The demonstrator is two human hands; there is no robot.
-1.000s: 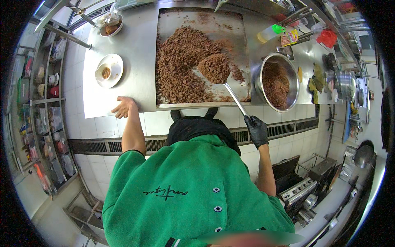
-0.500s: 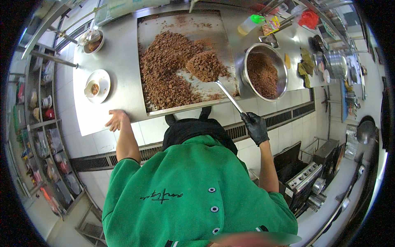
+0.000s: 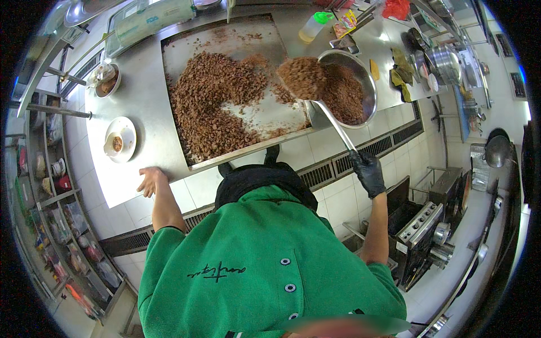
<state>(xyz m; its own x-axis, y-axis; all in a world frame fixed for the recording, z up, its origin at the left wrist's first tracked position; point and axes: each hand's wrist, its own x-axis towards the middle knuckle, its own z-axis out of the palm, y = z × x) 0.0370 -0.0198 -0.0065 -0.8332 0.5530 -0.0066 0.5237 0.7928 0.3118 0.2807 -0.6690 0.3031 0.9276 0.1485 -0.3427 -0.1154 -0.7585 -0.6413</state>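
Observation:
My right hand (image 3: 369, 173), in a black glove, is wrapped round the handle of a long metal ladle (image 3: 336, 125). The ladle's bowl is heaped with brown crumbly food (image 3: 303, 79) and hangs at the left rim of a steel mixing bowl (image 3: 371, 101), partly over the tray. More of the crumbly food lies inside that bowl. A large shallow metal tray (image 3: 197, 38) holds a broad pile of brown crumbs (image 3: 211, 107), with a scraped patch to its right. My bare left hand (image 3: 152, 181) rests on the table's front edge, fingers spread, holding nothing.
On the steel table (image 3: 149, 107), a white plate (image 3: 129, 134) with a small cup stands at the left, behind it a bowl (image 3: 110, 87) with a plastic bag. A green-capped bottle (image 3: 315, 26) stands at the back; dark green cloths (image 3: 401, 74) lie right of the mixing bowl.
The loaded ladle has moved right, from over the tray to the mixing bowl's rim. My left hand stays at the table edge. The whole view has shifted slightly.

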